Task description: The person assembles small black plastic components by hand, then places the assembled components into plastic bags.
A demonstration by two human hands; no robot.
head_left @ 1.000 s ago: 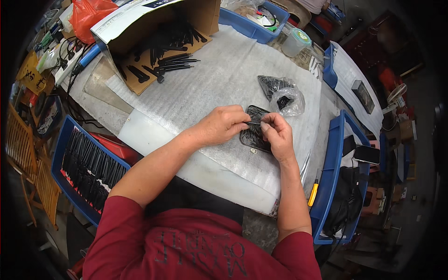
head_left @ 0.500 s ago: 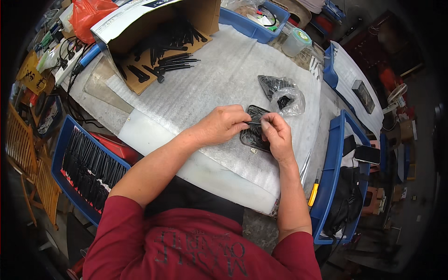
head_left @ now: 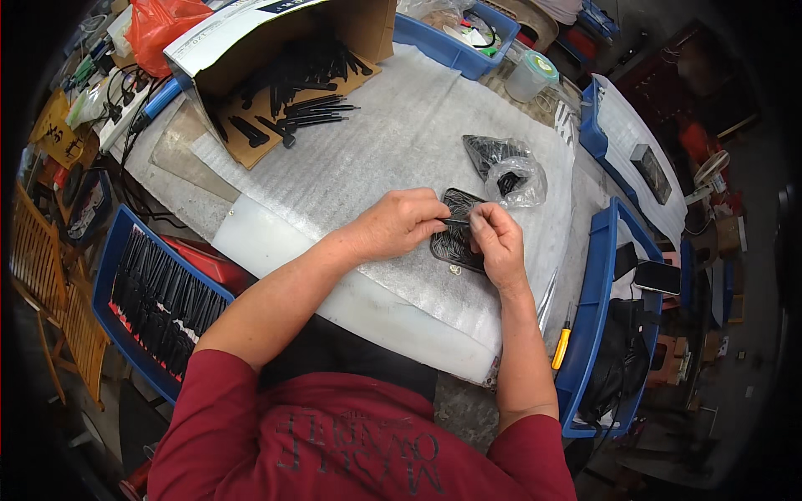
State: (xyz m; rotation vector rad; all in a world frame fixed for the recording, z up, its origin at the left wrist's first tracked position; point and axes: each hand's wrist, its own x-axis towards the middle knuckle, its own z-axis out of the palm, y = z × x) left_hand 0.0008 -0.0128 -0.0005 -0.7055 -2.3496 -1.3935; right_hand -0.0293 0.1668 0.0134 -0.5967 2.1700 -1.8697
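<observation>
Over a small black tray (head_left: 451,247) filled with thin, shiny pin-like pieces, my two hands are close together. My left hand (head_left: 404,222) is closed round a slim black rod (head_left: 454,220), which points to the right. At the rod's right end my right hand (head_left: 499,240) is closed in a pinch; whatever lies between its fingertips is hidden or too small to make out. Just beyond the tray sits a clear plastic bag (head_left: 525,185) with small black parts in it.
An open cardboard box (head_left: 355,79) at the far left holds several black rods with thick ends. Blue bins (head_left: 213,286) flank the table, the left one packed with black rods. On the right are a yellow-handled screwdriver (head_left: 561,348) and a phone (head_left: 657,276). A lidded tub (head_left: 528,79) stands far right.
Almost nothing differs. My right hand has shifted very slightly to the right, still pinched at the rod's end, while my left hand stays in place.
</observation>
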